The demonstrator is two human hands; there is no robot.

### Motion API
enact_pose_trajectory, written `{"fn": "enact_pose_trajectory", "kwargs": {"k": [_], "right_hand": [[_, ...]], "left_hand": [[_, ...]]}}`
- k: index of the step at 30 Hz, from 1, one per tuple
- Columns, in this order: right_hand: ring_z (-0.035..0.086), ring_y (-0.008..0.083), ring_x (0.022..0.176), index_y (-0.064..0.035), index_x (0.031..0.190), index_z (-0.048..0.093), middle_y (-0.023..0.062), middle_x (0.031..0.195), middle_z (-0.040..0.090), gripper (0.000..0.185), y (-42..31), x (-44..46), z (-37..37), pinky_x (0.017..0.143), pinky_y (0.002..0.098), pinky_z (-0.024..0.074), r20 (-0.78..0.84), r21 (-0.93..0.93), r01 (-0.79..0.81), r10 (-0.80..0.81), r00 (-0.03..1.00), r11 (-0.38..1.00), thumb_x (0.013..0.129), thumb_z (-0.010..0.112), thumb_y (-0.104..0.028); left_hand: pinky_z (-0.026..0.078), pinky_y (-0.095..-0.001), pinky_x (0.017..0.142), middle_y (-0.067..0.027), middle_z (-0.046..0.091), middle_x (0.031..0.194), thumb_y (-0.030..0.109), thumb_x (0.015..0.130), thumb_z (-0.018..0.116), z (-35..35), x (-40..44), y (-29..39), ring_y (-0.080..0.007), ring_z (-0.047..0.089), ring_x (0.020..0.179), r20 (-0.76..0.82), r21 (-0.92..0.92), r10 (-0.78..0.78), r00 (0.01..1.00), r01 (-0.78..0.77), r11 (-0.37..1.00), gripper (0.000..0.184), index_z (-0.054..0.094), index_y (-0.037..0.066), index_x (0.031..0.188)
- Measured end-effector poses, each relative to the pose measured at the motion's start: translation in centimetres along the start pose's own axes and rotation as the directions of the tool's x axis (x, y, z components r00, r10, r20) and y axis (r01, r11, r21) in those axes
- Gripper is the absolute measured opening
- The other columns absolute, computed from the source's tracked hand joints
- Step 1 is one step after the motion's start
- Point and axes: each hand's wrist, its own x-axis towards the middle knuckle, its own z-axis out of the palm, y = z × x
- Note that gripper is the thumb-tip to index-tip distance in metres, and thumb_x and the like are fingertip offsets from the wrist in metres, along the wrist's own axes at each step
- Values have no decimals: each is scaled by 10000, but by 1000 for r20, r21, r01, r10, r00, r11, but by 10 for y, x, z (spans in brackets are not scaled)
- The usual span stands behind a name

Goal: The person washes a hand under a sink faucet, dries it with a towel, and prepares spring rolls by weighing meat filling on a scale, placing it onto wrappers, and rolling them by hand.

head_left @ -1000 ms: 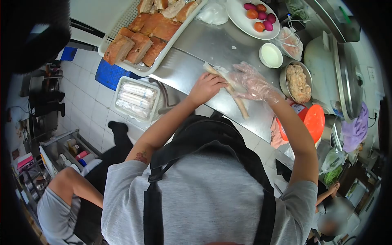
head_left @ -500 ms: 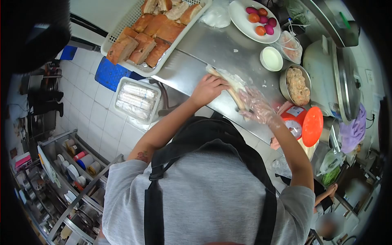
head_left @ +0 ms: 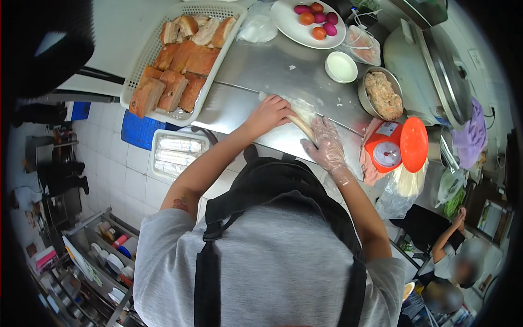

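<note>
A long pale roll [head_left: 301,125] lies aslant near the front edge of the steel table [head_left: 250,60]. My left hand [head_left: 271,113], bare, has its fingers bent over the roll's left end. At the other end my right hand [head_left: 328,147], in a clear plastic glove, is curved over the roll with its thumb on the near side. Thin whitish sheet material [head_left: 302,107] is spread on the steel just behind the roll. Both ends of the roll are covered by my hands, and what is inside it cannot be seen.
A white basket of browned meat slabs [head_left: 177,90] stands at left, above a tub of wrapped rolls [head_left: 177,155]. Rightward are an orange scale [head_left: 388,147], a bowl of minced filling [head_left: 383,94], a white bowl [head_left: 341,67] and a plate [head_left: 283,24] with eggs and tomatoes. Other people stand lower right.
My view has shifted, so the table things sit further left. My right hand has come closer to my left, its fingers now over the roll, and less of the roll shows.
</note>
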Motion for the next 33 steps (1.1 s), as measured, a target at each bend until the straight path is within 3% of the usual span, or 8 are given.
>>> {"fn": "enact_pose_trajectory", "kwargs": {"k": [5, 9, 13, 19, 22, 23, 26, 33], "right_hand": [[586, 381, 1106, -40, 1164, 638, 200, 1089, 670, 429, -33, 26, 1, 979, 470, 434, -330, 269, 13, 79, 941, 963, 838, 688, -314], [652, 306, 1001, -107, 1123, 701, 130, 1031, 708, 377, -38, 41, 26, 906, 421, 490, -209, 315, -266, 340, 917, 911, 771, 752, -231], [690, 278, 860, -101, 1030, 744, 90, 917, 736, 304, -17, 2, 27, 801, 381, 536, -512, 223, -61, 170, 842, 973, 741, 779, -187], [688, 259, 838, -103, 1040, 743, 77, 915, 736, 344, -8, -50, 16, 800, 364, 530, -486, 195, -194, 266, 833, 961, 728, 798, -237], [675, 256, 823, -95, 1040, 742, 72, 867, 731, 373, -2, -66, 7, 795, 369, 527, -405, 164, -283, 326, 854, 945, 728, 804, -291], [645, 284, 890, -107, 1110, 716, 83, 944, 717, 465, -3, -66, 1, 832, 403, 510, -252, 195, -391, 431, 866, 900, 723, 808, -348], [605, 326, 979, -126, 1172, 680, 105, 1053, 683, 557, -20, -43, 5, 874, 438, 486, -550, 85, -300, 296, 781, 950, 697, 821, -379], [632, 273, 919, -152, 1071, 733, 79, 950, 687, 391, -35, 8, 32, 794, 414, 522, -478, 169, -180, 241, 845, 969, 693, 810, -216]], "left_hand": [[354, -412, 1000, -1, 623, 949, 240, 819, 707, -7, 22, -13, -211, 572, 1000, 162, -11, 72, 984, -71, 997, 185, 721, 178, 993], [336, -437, 998, -9, 621, 907, 263, 835, 698, -8, 35, -19, -206, 578, 990, 234, -24, 85, 969, -82, 996, 157, 733, 174, 961], [333, -432, 967, -16, 619, 879, 281, 844, 696, -13, 38, -15, -210, 584, 967, 353, -31, 41, 935, -32, 999, 168, 737, 176, 969], [333, -409, 946, -5, 618, 849, 357, 845, 691, -10, 34, -16, -192, 589, 945, 334, -28, 23, 942, -15, 1000, 187, 758, 203, 928], [328, -419, 947, -8, 618, 847, 359, 840, 696, -11, 34, -15, -203, 585, 940, 330, -43, 8, 944, 6, 999, 193, 761, 201, 931], [321, -426, 954, -14, 622, 863, 343, 848, 693, -11, 34, -15, -210, 583, 952, 344, -40, 3, 939, 12, 999, 189, 758, 194, 944], [304, -446, 972, -25, 634, 907, 317, 861, 686, -12, 34, -14, -224, 576, 985, 385, -45, -16, 923, 36, 998, 187, 753, 181, 971], [294, -459, 1008, -26, 643, 959, 300, 847, 697, -11, 39, -18, -234, 567, 1018, 426, -9, -17, 905, 23, 1000, 222, 743, 188, 1033]]}}
